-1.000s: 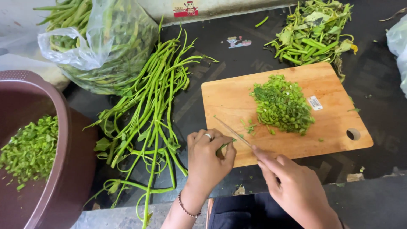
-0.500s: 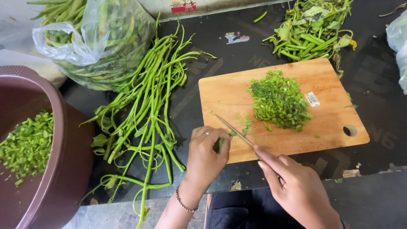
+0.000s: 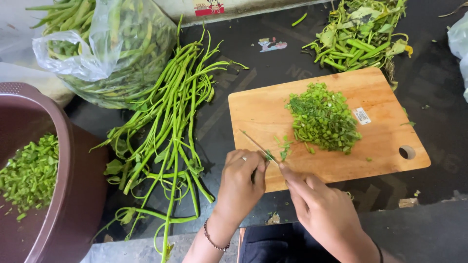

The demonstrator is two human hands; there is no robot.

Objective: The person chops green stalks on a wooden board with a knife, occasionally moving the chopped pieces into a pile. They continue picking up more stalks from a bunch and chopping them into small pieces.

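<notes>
The right hand [image 3: 324, 214] is closed tight round the handle of a thin knife [image 3: 258, 146], w/ the pointer finger laid along the top; the handle is hidden in the fist. The blade slants up & left over the near edge of the light brown wooden cutting board [image 3: 263, 109]. The left hand [image 3: 240, 187] is curled shut, fingertips pinching a tiny bunch of green stem ends [image 3: 277, 153] down on the board, right beside the blade. It has a ring & a bead bracelet. A pile of small chopped green bits [image 3: 322, 119] sits in the middle of the board, near the hands but not touching. Left of the board, long green stems w/ leaves [image 3: 168, 126] lie loose on the dark floor mat [image 3: 273, 63]. At top left is a clear plastic bag of green stems [image 3: 105, 48]. Far left, a dark red plastic tub [image 3: 73, 195] has more chopped bits inside. Above the board, at the top, lies a heap of leafy green scraps [image 3: 360, 31].
</notes>
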